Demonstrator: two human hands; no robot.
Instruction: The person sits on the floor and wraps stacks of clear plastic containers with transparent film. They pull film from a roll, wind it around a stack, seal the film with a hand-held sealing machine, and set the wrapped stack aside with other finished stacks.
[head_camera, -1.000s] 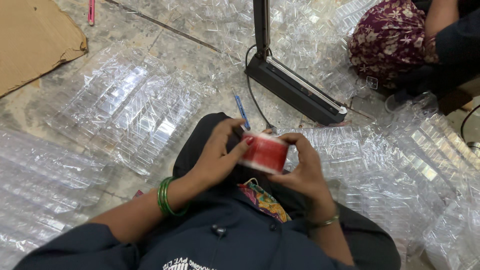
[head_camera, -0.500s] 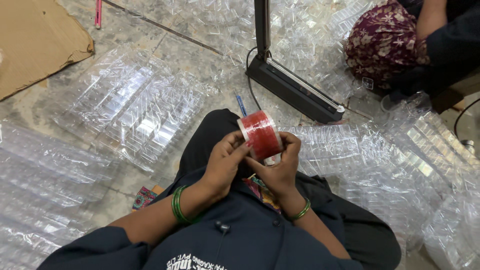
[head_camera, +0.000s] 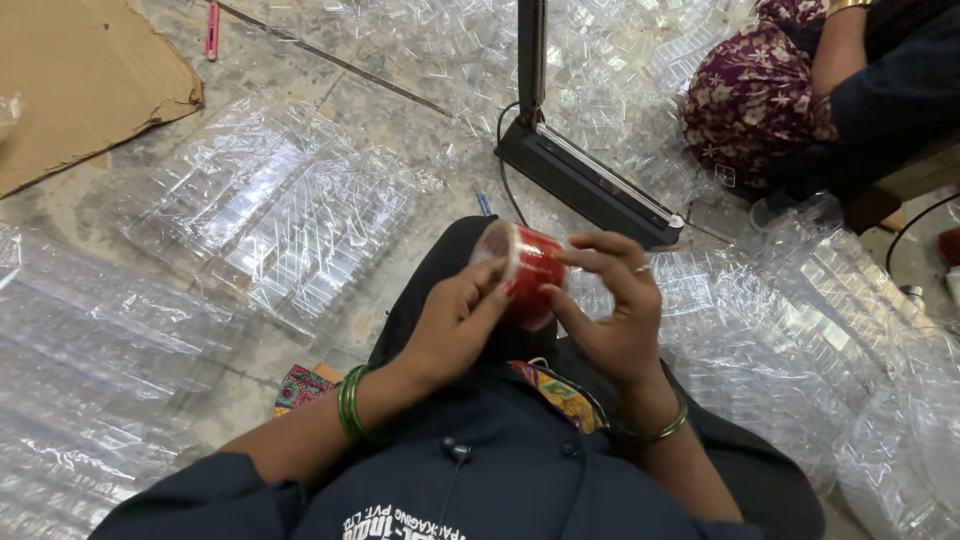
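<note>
You are holding a red tape roll (head_camera: 525, 272) between both hands, over your lap.

Your left hand (head_camera: 455, 325) is cupping the roll from the near-left side, its fingers (head_camera: 492, 295) curling up against the roll's flat face and rim. Your right hand (head_camera: 615, 320) is closing on it from the right, thumb pressing the red side, index finger (head_camera: 590, 260) reaching across the top edge. The roll's axis is lying roughly left to right, tipped a little away from you, so its open end is facing your left fingertips. Both hands are equally near; a loose tape end may be sitting under the right fingertip, though it is too small to tell.
</note>
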